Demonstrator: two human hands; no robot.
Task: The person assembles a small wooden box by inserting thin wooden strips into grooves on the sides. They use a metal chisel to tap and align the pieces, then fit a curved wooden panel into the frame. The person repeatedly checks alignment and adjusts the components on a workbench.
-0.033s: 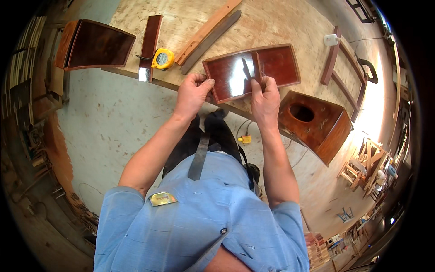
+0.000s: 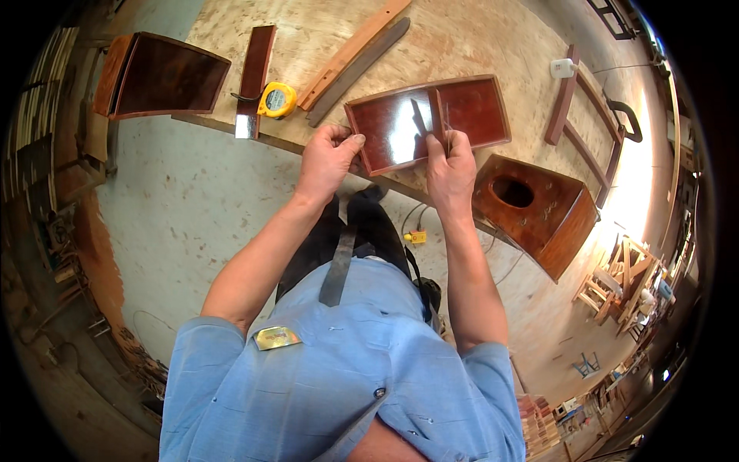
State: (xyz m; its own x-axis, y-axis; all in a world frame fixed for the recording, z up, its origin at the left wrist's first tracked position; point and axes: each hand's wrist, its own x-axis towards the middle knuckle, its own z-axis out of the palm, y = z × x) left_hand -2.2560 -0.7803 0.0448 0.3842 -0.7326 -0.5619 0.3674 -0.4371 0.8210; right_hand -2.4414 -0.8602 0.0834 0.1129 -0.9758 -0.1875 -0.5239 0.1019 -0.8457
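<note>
A shallow, glossy red-brown wooden tray (image 2: 481, 114) with a raised rim rests at the front edge of the workbench. My left hand (image 2: 327, 160) is closed, thumb and fingers pinching the tray's near left corner. My right hand (image 2: 451, 171) is closed over the near rim, its thumb and fingers gripping the lower end of a thin wooden strip (image 2: 437, 108) that crosses the tray. Whether the strip is fixed to the tray I cannot tell. A bright glare and a dark shape, perhaps a reflection, lie on the panel left of the strip.
A yellow tape measure (image 2: 277, 100) lies by a dark red board (image 2: 255, 65). Long wooden bars (image 2: 350, 58) lie behind the tray. Brown wooden boxes stand left (image 2: 173, 77) and right (image 2: 543, 208). At the right are a wooden frame (image 2: 589, 146) and white bottle (image 2: 563, 68).
</note>
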